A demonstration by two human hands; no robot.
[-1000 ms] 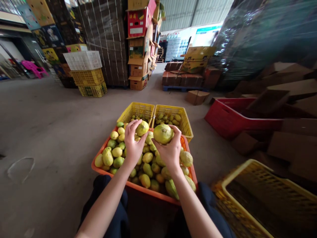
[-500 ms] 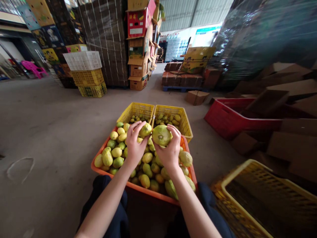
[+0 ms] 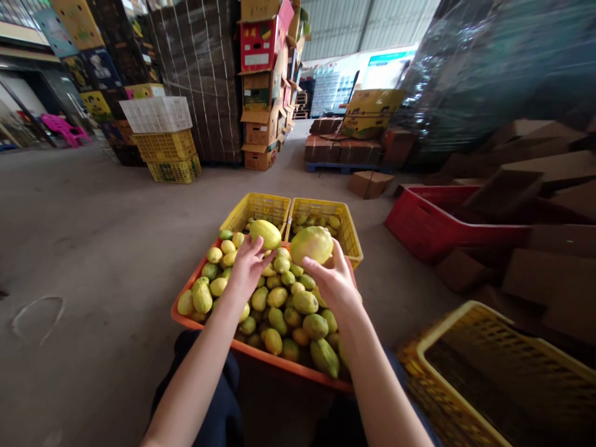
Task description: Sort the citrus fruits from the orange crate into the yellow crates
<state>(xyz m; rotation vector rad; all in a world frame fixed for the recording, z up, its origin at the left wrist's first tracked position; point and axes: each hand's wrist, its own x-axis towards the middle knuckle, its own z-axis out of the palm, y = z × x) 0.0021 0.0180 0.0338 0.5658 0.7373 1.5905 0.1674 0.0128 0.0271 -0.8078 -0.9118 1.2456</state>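
Note:
My left hand (image 3: 249, 264) holds a small yellow papaya (image 3: 265, 234) up on its fingertips, the thumb at its near side. In my right hand (image 3: 333, 270) lies a larger yellow-green papaya (image 3: 311, 245), with the thumb against its near face and the fingers partly hidden behind it. Both fruits are lifted above an orange crate (image 3: 279, 361) and sit apart from each other. Many loose green and yellow papayas (image 3: 278, 297) fill this crate between my knees.
Two yellow crates (image 3: 347, 233) with fruit in them stand just beyond the orange one. At right are a yellow crate (image 3: 470, 310), a red crate (image 3: 428, 233) and cardboard boxes (image 3: 549, 267). Stacked crates (image 3: 167, 146) and box piles stand farther back.
Both papayas have turned in my hands and now show their sides. My hands have moved slightly apart, and the right one has rolled palm-up under its fruit.

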